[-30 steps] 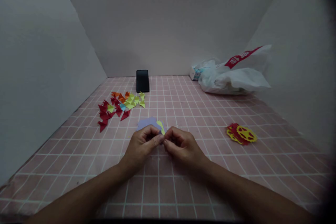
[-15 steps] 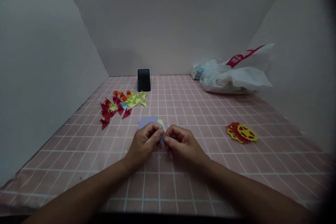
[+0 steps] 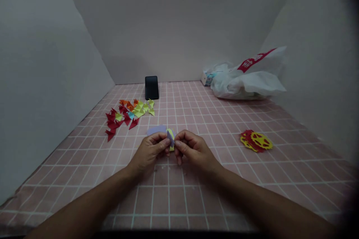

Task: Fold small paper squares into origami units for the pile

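Between my two hands is a small folded piece of purple paper (image 3: 170,138). The fingertips of my left hand (image 3: 153,151) pinch it from the left. My right hand (image 3: 195,151) is closed with thumb and forefinger at the paper's right edge. Behind the hands, flat purple paper (image 3: 157,130) lies on the table, partly hidden by my left hand. Yellow paper (image 3: 171,148) shows beneath the folded piece. Several folded paper cranes (image 3: 126,117) in red, orange, yellow and blue are gathered to the left, beyond my left hand.
Red and yellow gear-like cutouts (image 3: 256,141) lie in a pile on the right. A black phone (image 3: 152,87) leans upright at the back. At the back right are a white plastic bag (image 3: 248,84) and a tissue box (image 3: 206,78). Pale walls (image 3: 179,26) enclose the checked tablecloth (image 3: 218,115).
The folded purple paper has turned upright and now shows more clearly between my fingertips. My hands have shifted slightly, and the whole view has moved a little.
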Demonstrator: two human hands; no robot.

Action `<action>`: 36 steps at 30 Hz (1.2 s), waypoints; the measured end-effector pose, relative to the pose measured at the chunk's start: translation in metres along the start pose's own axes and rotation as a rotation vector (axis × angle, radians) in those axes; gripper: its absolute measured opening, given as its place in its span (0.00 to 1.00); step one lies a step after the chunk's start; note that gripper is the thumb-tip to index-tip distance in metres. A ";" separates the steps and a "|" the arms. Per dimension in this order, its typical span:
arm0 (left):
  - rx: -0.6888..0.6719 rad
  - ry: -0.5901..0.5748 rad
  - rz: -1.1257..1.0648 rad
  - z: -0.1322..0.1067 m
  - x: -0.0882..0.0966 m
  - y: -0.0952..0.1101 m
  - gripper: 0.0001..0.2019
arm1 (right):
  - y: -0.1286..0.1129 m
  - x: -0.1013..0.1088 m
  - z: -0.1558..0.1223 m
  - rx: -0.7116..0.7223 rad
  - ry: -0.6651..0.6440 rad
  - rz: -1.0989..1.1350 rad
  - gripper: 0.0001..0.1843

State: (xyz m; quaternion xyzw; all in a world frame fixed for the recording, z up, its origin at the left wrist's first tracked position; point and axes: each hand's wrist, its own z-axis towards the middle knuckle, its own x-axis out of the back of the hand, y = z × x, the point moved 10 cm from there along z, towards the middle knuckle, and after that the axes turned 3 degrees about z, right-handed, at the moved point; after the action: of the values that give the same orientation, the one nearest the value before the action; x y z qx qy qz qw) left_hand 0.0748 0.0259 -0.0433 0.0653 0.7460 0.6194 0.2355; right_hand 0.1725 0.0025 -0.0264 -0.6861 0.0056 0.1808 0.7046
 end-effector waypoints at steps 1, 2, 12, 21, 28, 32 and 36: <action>-0.007 0.003 0.008 0.000 0.001 0.001 0.12 | -0.001 0.000 0.000 0.011 0.006 -0.021 0.11; -0.018 0.007 0.020 0.000 0.002 0.001 0.12 | -0.002 0.002 0.000 0.025 0.020 -0.049 0.11; -0.097 0.074 0.164 -0.003 0.006 0.009 0.09 | -0.021 0.012 -0.009 0.208 0.157 -0.414 0.03; -0.120 0.063 0.106 -0.003 0.005 0.011 0.10 | -0.041 0.001 -0.016 0.392 0.147 -0.625 0.04; -0.156 0.088 0.113 -0.004 0.006 0.021 0.10 | -0.041 -0.002 -0.017 0.438 0.105 -0.646 0.05; -0.150 -0.012 0.116 -0.003 -0.002 0.018 0.08 | -0.041 0.002 -0.015 0.397 0.117 -0.616 0.07; -0.106 -0.119 0.082 -0.004 -0.011 0.010 0.07 | -0.033 0.010 -0.010 0.290 0.140 -0.497 0.05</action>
State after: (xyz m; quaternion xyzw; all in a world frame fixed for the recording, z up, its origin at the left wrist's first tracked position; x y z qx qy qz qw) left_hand 0.0809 0.0204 -0.0302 0.1199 0.6938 0.6620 0.2568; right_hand 0.1928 -0.0046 0.0022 -0.5696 -0.0882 -0.0480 0.8158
